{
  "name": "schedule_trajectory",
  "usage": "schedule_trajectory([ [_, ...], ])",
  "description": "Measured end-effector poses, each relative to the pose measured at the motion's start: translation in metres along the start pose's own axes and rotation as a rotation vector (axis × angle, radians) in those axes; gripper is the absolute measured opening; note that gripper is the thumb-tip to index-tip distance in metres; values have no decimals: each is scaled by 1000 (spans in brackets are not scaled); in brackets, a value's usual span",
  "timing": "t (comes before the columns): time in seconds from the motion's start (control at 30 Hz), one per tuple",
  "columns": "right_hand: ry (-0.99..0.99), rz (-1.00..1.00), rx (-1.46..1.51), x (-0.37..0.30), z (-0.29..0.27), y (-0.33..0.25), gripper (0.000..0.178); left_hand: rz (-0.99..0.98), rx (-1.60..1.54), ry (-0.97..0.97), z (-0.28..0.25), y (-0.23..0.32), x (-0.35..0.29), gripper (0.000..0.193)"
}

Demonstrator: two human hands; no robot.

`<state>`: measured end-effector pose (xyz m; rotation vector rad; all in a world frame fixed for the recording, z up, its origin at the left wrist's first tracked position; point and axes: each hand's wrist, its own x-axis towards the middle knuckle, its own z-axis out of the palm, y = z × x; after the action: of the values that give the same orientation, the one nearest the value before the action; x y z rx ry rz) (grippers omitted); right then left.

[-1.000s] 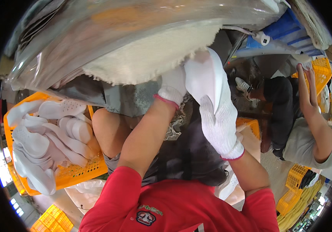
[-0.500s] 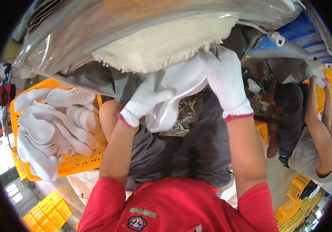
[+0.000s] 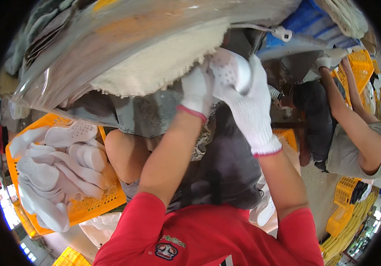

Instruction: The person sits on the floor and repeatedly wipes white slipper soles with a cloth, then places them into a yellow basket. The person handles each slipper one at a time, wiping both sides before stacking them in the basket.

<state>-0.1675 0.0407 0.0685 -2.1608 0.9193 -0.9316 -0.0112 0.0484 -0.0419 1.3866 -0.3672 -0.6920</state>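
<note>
A white clog (image 3: 228, 66) with small holes in its upper is held between my two gloved hands, just beside the frayed edge of the cream cloth (image 3: 168, 62). My right hand (image 3: 249, 108), in a white knit glove with a pink cuff, wraps round the clog's right and lower side. Against its left side presses my left hand (image 3: 197, 88), gloved the same way; its fingers are partly hidden and a little blurred.
Left of my knee, an orange crate (image 3: 106, 207) holds several white clogs (image 3: 39, 170). Clear plastic sheeting (image 3: 79, 48) hangs over the cloth. A white-cased fitting on a cord (image 3: 282, 34) is near the blue panel (image 3: 305, 22). On the right a co-worker (image 3: 354, 148) sits with arms raised towards orange crates.
Both hands have brought the clog up and turned it, so its holed upper now shows. My left hand has moved right and up, closer to the right. The whole view has shifted slightly.
</note>
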Motion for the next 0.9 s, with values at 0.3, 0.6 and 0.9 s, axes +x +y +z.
schedule_trajectory([
  [0.3, -170, 372, 383, 60, 47, 10, 54, -216, 784, -402, -136, 65, -47, 51],
  [0.6, -587, -421, -465, -11, -32, -66, 51, 94, -250, -228, -34, -3, -21, 43],
  [0.9, -441, -722, -254, -64, 15, -62, 50, -444, -1002, -349, -103, 31, -83, 70],
])
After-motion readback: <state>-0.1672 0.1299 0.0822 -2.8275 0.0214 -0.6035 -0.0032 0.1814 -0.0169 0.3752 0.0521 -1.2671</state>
